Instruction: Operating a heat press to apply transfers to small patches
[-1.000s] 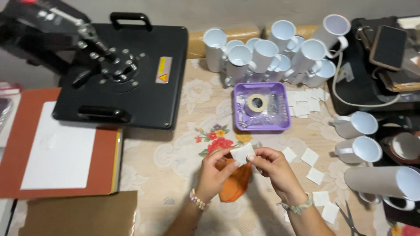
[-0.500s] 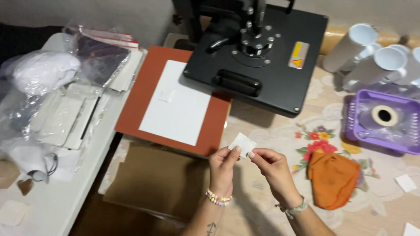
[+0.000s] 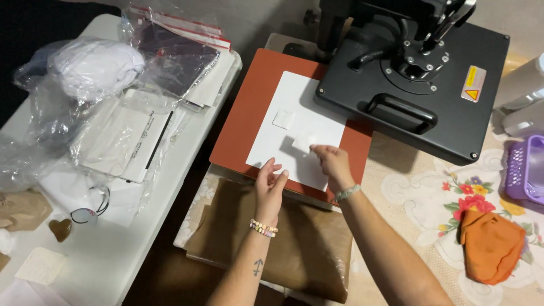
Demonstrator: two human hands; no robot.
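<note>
Since half a second ago, both hands have moved up from over the brown pad onto the press bed. Right hand (image 3: pixel 333 163) has its grip pinched on a small white patch (image 3: pixel 302 143), laying it on the white sheet (image 3: pixel 317 122) over the red-brown platen (image 3: pixel 249 119). Left hand (image 3: pixel 270 182) hovers near, fingers loosely apart, holding nothing. One square patch (image 3: pixel 283 118) already lies placed; the second is not yet released. A yellow warning label (image 3: pixel 473 83) sits right on the black press head (image 3: pixel 419 79). Clear plastic bags (image 3: pixel 113 107) lie on the left bench (image 3: pixel 107 249).
</note>
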